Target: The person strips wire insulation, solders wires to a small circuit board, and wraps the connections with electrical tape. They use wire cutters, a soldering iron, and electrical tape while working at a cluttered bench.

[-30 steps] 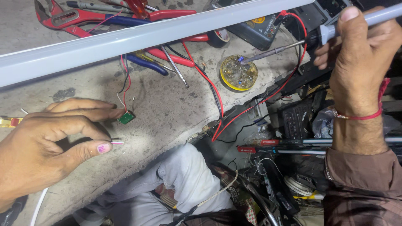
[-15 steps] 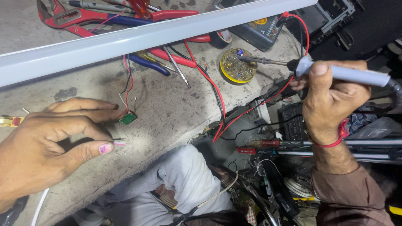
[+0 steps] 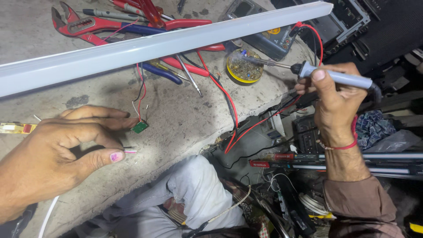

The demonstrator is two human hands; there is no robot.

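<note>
Your right hand has its grip clenched around the grey handle of a soldering iron; the iron's tip rests in a round yellow tin near the surface's edge, with a wisp of smoke at the tip; your left hand lies on the grey surface, its grip pinching a thin white wire between thumb and curled fingers; a small green circuit board sits just beside your forefinger, red and black leads running up from it under a long white tube; red-handled pliers lie beyond the tube.
</note>
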